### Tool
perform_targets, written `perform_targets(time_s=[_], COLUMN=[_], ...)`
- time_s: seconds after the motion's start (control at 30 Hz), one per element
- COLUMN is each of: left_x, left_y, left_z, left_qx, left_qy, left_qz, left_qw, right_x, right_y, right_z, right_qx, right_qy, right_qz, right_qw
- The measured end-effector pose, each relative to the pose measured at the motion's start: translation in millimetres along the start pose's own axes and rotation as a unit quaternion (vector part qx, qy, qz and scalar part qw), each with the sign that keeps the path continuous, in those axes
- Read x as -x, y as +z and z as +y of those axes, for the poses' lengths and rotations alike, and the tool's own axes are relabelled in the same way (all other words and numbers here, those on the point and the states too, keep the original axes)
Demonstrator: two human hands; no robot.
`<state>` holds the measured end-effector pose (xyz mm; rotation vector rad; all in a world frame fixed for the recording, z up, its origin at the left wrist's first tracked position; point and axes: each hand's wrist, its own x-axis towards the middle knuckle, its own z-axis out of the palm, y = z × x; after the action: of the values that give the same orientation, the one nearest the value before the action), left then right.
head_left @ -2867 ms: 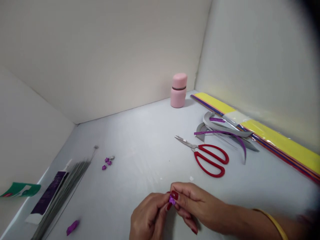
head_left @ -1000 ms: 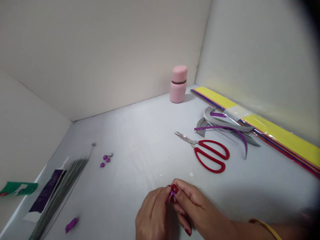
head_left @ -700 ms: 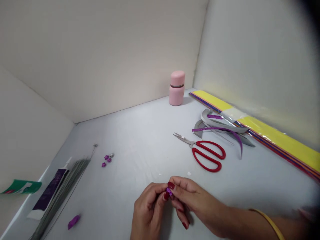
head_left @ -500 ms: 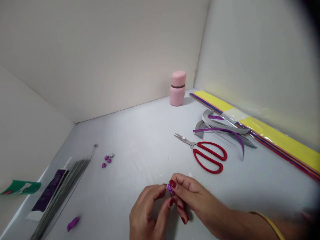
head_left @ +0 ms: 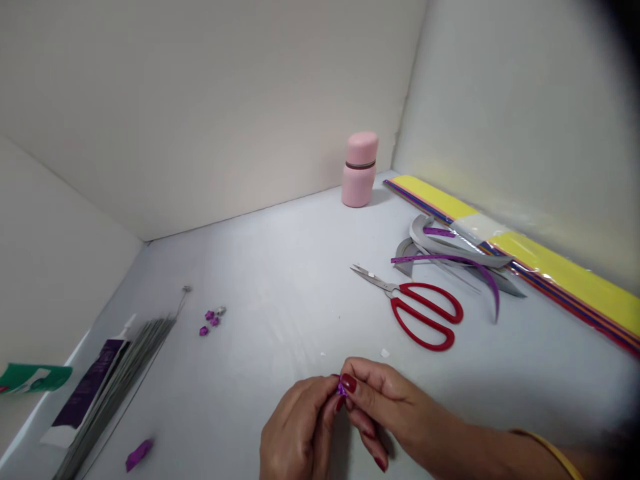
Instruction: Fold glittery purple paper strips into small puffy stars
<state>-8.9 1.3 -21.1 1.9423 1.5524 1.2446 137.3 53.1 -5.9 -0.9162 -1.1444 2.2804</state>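
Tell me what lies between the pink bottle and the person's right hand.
In the head view, the red-handled scissors lie between the pink bottle and the right hand, with a small white scrap closer to the hand.

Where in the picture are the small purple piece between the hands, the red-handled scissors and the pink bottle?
Small purple piece (head_left: 342, 389): head view, on its uncovered part.
Red-handled scissors (head_left: 391, 289): head view, on the metal where blades meet handles.
Pink bottle (head_left: 359, 180): head view, on the body below the dark band.
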Motion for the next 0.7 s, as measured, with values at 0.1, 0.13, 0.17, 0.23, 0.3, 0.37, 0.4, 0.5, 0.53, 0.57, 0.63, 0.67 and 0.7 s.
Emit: perform_targets(time_s=[0.1,0.13,0.17,0.23,0.3,0.37,0.4,0.5,0.53,0.57,0.63,0.67,0.7], left_x=[-0.9,-1.5,-2.3,-3.9,-5.3,-6.5,-7.1,-8.9,-9.5,-10.1,-10.8,-10.8,-10.6], left_y=[2.2,3.0,3.7,4.8,5.7,6.6,7.0,7.9,8.0,8.0,8.0,7.9,7.8], left_z=[0.2,0.3,0.6,2.0,4.6,7.6,9.0,12.0,12.7,13.3,14.5,15.0,15.4], left_qx=[-0.009,-0.013,-0.019,-0.030,-0.041,-0.054,-0.064,-0.099,-0.107,-0.111,-0.092,-0.068,-0.037], left_qy=[-0.009,-0.008,-0.007,-0.008,-0.017,-0.023,-0.023,-0.009,-0.001,0.002,-0.012,-0.031,-0.051], left_qz=[0.001,0.002,0.005,0.008,0.007,0.007,0.008,0.012,0.010,0.005,-0.003,-0.004,0.001], left_qw=[1.000,1.000,1.000,1.000,0.999,0.998,0.998,0.995,0.994,0.994,0.996,0.997,0.998], right_x=[-0.2,-0.2,-0.2,-0.2,-0.2,-0.1,-0.1,0.1,0.4,0.8,2.0,2.8,3.6], right_y=[2.1,2.9,3.7,5.5,7.5,9.6,10.8,14.8,16.1,17.4,19.0,19.2,18.8], right_z=[-1.5,-2.0,-2.4,-2.3,-0.7,2.2,3.9,8.4,9.1,9.3,8.6,8.0,7.4], right_qx=[-0.007,-0.010,-0.014,-0.026,-0.040,-0.057,-0.061,-0.058,-0.055,-0.051,-0.045,-0.042,-0.037], right_qy=[0.005,0.005,0.004,0.003,0.004,0.001,-0.003,-0.017,-0.022,-0.025,-0.035,-0.039,-0.040], right_qz=[0.009,0.012,0.015,0.023,0.032,0.037,0.040,0.058,0.066,0.073,0.081,0.079,0.071], right_qw=[1.000,1.000,1.000,0.999,0.999,0.998,0.997,0.996,0.996,0.996,0.995,0.995,0.996])
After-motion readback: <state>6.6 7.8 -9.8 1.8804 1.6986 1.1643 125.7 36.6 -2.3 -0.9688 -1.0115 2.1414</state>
